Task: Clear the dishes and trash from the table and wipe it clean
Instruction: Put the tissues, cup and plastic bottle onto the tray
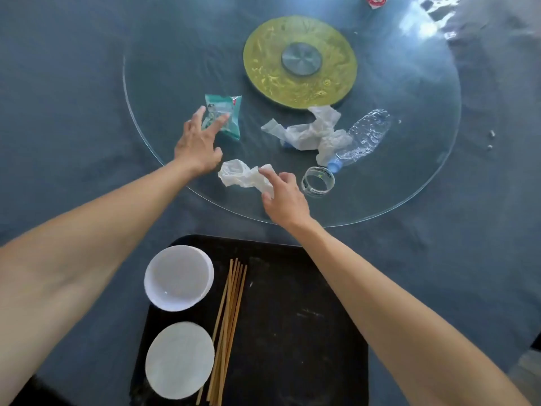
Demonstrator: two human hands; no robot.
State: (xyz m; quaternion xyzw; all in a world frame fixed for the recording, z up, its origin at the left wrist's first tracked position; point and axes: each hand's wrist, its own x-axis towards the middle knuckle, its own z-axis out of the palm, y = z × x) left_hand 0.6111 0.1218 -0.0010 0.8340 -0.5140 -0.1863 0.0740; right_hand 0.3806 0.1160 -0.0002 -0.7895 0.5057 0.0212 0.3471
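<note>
A round glass turntable [409, 183] lies on a table [58, 112] covered in dark grey cloth, with a yellow patterned disc [298, 83] and a grey metal hub [301, 59] under its centre. The left hand [197, 145] reaches onto the glass with fingers spread and straight, its fingertips lying on a crinkled teal and clear plastic wrapper [227, 115]; it holds nothing. The right hand [285, 197] pinches the end of a crumpled white tissue [243, 174] between thumb and forefinger, with the rest of the tissue lying on the glass between the two hands.

Just right of that hand stands a short clear plastic ring [317, 181], perhaps a cut cup or a roll of tape, though the print on it is too blurred to read. Behind it lies a crushed clear plastic bottle [366, 136] with a blue cap, on its side, and a larger wad of wrinkled white tissue [313, 133] partly covers it and touches the yellow disc's edge. A red and white scrap of wrapper [374, 0] sits at the far edge of the view.

Nearer the person, a black rectangular tray [292, 332] with rounded corners rests on the cloth. On its left side are a white round bowl [178, 278] and a flat white round plate [179, 360], and a bundle of thin wooden chopsticks [229, 323] lies just beside them
</note>
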